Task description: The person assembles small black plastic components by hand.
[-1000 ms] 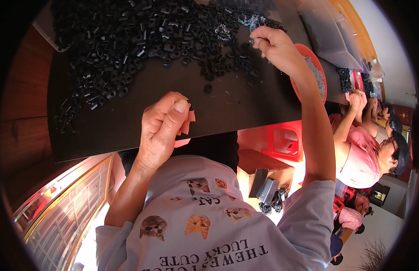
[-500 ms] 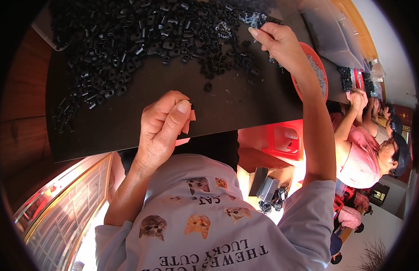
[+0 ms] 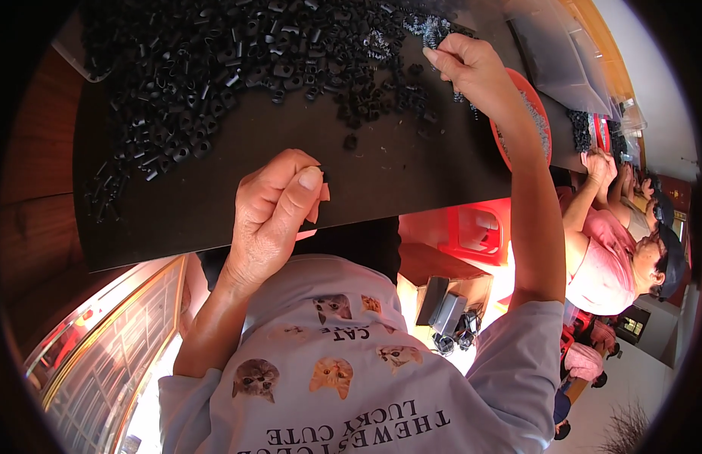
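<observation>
My left hand [image 3: 271, 212] is closed above the near edge of the dark table [image 3: 215, 204], thumb pressed against the curled fingers. A dark bit shows by the thumb tip; what it is, I cannot make out. Over the far right part of the table, my right hand [image 3: 472, 72] pinches thumb and forefinger together, and anything between them is too small to see. Small metal springs [image 3: 427, 30] lie in a heap just beyond that hand. A big pile of short black tubular parts [image 3: 215, 68] spreads over the far and left part of the table.
Beside my right forearm stands a red bowl [image 3: 546, 121] of small greyish pieces. A clear plastic bin [image 3: 555, 57] is behind it. Below the table are a red stool [image 3: 479, 231] and a cardboard box [image 3: 423, 268]. Co-workers sit along the right, one in a pink shirt [image 3: 608, 265].
My right hand has shifted very slightly to the right, still pinched. My left hand stays closed in nearly the same place.
</observation>
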A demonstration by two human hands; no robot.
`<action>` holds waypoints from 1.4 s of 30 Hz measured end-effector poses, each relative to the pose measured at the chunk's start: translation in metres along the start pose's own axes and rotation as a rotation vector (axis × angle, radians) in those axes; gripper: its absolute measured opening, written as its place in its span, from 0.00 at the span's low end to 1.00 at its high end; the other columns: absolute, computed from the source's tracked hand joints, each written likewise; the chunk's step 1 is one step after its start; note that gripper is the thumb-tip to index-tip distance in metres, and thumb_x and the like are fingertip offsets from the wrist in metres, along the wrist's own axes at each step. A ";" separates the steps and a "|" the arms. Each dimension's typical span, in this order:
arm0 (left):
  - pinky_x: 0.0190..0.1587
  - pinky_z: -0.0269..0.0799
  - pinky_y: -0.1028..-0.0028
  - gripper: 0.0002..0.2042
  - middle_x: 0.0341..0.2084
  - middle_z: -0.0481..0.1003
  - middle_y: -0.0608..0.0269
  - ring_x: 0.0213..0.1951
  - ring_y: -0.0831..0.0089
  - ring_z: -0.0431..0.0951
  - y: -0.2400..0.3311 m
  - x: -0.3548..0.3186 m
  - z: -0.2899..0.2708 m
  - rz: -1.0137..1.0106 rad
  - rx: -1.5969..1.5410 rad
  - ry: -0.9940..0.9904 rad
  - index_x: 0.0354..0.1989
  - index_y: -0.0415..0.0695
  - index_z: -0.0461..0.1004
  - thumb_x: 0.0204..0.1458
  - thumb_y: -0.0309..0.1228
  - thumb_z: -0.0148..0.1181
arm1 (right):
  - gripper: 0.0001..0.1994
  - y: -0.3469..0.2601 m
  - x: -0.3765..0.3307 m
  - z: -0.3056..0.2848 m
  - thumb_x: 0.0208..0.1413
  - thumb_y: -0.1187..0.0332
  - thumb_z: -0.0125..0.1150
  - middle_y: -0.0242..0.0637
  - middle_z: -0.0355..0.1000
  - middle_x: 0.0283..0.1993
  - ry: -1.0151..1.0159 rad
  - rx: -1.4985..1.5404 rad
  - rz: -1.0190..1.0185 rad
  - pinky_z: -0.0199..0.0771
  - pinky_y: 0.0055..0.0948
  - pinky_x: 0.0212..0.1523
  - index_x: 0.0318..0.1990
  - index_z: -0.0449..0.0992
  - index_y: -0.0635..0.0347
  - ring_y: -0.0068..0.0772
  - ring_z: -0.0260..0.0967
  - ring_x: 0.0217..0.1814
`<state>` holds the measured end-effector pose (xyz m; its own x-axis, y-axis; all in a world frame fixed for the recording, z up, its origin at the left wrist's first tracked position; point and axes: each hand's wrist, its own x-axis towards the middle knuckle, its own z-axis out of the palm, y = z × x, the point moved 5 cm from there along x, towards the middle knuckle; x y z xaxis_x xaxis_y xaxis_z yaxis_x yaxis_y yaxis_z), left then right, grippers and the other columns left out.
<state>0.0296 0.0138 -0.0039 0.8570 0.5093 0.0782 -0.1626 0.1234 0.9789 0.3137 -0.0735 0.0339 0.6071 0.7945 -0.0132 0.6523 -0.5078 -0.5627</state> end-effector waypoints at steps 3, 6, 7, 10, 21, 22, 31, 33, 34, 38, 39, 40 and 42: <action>0.25 0.63 0.81 0.14 0.21 0.70 0.67 0.21 0.83 0.67 0.000 0.000 0.000 -0.007 0.000 -0.004 0.29 0.36 0.71 0.64 0.33 0.48 | 0.08 0.001 -0.002 0.004 0.58 0.68 0.58 0.31 0.67 0.21 -0.058 0.043 -0.020 0.64 0.30 0.28 0.33 0.72 0.64 0.24 0.61 0.24; 0.25 0.63 0.80 0.14 0.20 0.70 0.67 0.21 0.83 0.67 0.000 0.001 0.001 -0.018 -0.008 0.004 0.29 0.36 0.71 0.64 0.32 0.48 | 0.04 -0.001 -0.004 0.005 0.57 0.73 0.56 0.33 0.69 0.24 -0.038 0.061 -0.140 0.66 0.29 0.30 0.36 0.73 0.64 0.25 0.63 0.26; 0.25 0.63 0.80 0.14 0.20 0.70 0.67 0.21 0.83 0.67 0.000 0.001 0.001 -0.010 0.000 0.002 0.29 0.36 0.71 0.64 0.32 0.48 | 0.04 -0.003 -0.004 0.004 0.56 0.73 0.56 0.33 0.70 0.24 -0.025 0.049 -0.160 0.66 0.29 0.31 0.36 0.73 0.64 0.26 0.64 0.27; 0.25 0.63 0.80 0.14 0.20 0.70 0.67 0.21 0.83 0.67 -0.001 0.000 0.000 -0.004 0.009 0.001 0.29 0.36 0.71 0.64 0.32 0.48 | 0.03 -0.004 -0.004 0.003 0.55 0.74 0.57 0.33 0.70 0.24 -0.033 0.026 -0.157 0.66 0.29 0.30 0.35 0.73 0.64 0.26 0.64 0.26; 0.25 0.63 0.80 0.14 0.20 0.70 0.67 0.21 0.83 0.67 0.001 0.001 0.001 -0.007 0.018 -0.004 0.29 0.37 0.71 0.64 0.34 0.49 | 0.22 0.001 0.000 0.000 0.60 0.55 0.60 0.30 0.60 0.15 0.035 0.034 -0.057 0.60 0.27 0.22 0.22 0.70 0.64 0.21 0.57 0.19; 0.25 0.63 0.80 0.14 0.20 0.70 0.67 0.21 0.83 0.67 0.001 0.001 0.002 -0.007 0.017 -0.002 0.29 0.37 0.71 0.64 0.34 0.49 | 0.22 0.004 0.000 0.001 0.60 0.54 0.59 0.30 0.60 0.15 0.033 0.037 -0.038 0.60 0.27 0.22 0.22 0.70 0.64 0.21 0.58 0.19; 0.27 0.64 0.80 0.13 0.24 0.73 0.66 0.23 0.83 0.69 -0.001 0.000 -0.002 -0.114 -0.069 0.042 0.33 0.37 0.73 0.62 0.33 0.48 | 0.19 -0.006 -0.009 -0.001 0.60 0.55 0.59 0.30 0.63 0.18 0.039 0.056 -0.016 0.62 0.27 0.25 0.28 0.73 0.65 0.20 0.59 0.21; 0.27 0.64 0.80 0.12 0.25 0.74 0.66 0.24 0.83 0.70 -0.002 0.000 -0.003 -0.135 -0.117 0.045 0.34 0.37 0.74 0.62 0.33 0.48 | 0.19 -0.002 -0.009 -0.001 0.60 0.56 0.60 0.30 0.63 0.18 0.048 0.060 -0.022 0.62 0.27 0.25 0.29 0.74 0.66 0.20 0.59 0.21; 0.27 0.65 0.80 0.12 0.25 0.74 0.67 0.24 0.83 0.70 -0.003 0.000 -0.003 -0.143 -0.119 0.053 0.34 0.38 0.74 0.61 0.33 0.47 | 0.18 0.000 -0.008 0.000 0.60 0.57 0.60 0.30 0.64 0.18 0.050 0.049 -0.033 0.62 0.27 0.25 0.29 0.74 0.66 0.20 0.59 0.21; 0.28 0.65 0.79 0.13 0.26 0.75 0.66 0.24 0.82 0.70 -0.002 0.001 0.000 -0.181 -0.123 0.080 0.33 0.38 0.74 0.61 0.34 0.46 | 0.16 0.003 -0.010 -0.002 0.59 0.59 0.60 0.31 0.64 0.18 0.058 0.053 -0.022 0.62 0.27 0.25 0.29 0.74 0.66 0.21 0.60 0.22; 0.28 0.65 0.79 0.13 0.26 0.75 0.66 0.24 0.82 0.70 -0.002 0.001 -0.001 -0.181 -0.121 0.079 0.33 0.38 0.74 0.61 0.34 0.46 | 0.16 0.003 -0.010 -0.002 0.59 0.59 0.60 0.31 0.64 0.18 0.060 0.054 -0.022 0.62 0.27 0.25 0.29 0.74 0.66 0.21 0.60 0.22; 0.28 0.65 0.79 0.13 0.26 0.75 0.66 0.24 0.82 0.70 -0.003 0.002 -0.002 -0.195 -0.142 0.074 0.33 0.39 0.74 0.61 0.35 0.47 | 0.16 0.005 -0.010 -0.002 0.59 0.60 0.61 0.31 0.65 0.18 0.062 0.056 -0.015 0.62 0.27 0.26 0.29 0.74 0.66 0.21 0.60 0.22; 0.28 0.65 0.79 0.13 0.26 0.75 0.65 0.24 0.81 0.70 -0.003 0.003 -0.002 -0.209 -0.161 0.068 0.32 0.39 0.73 0.61 0.35 0.47 | 0.15 0.005 -0.010 -0.001 0.59 0.60 0.61 0.32 0.65 0.19 0.065 0.058 -0.009 0.62 0.27 0.26 0.29 0.74 0.65 0.21 0.60 0.22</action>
<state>0.0314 0.0163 -0.0068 0.8461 0.5141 -0.1408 -0.0661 0.3634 0.9293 0.3111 -0.0846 0.0318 0.6311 0.7745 0.0447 0.6315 -0.4794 -0.6094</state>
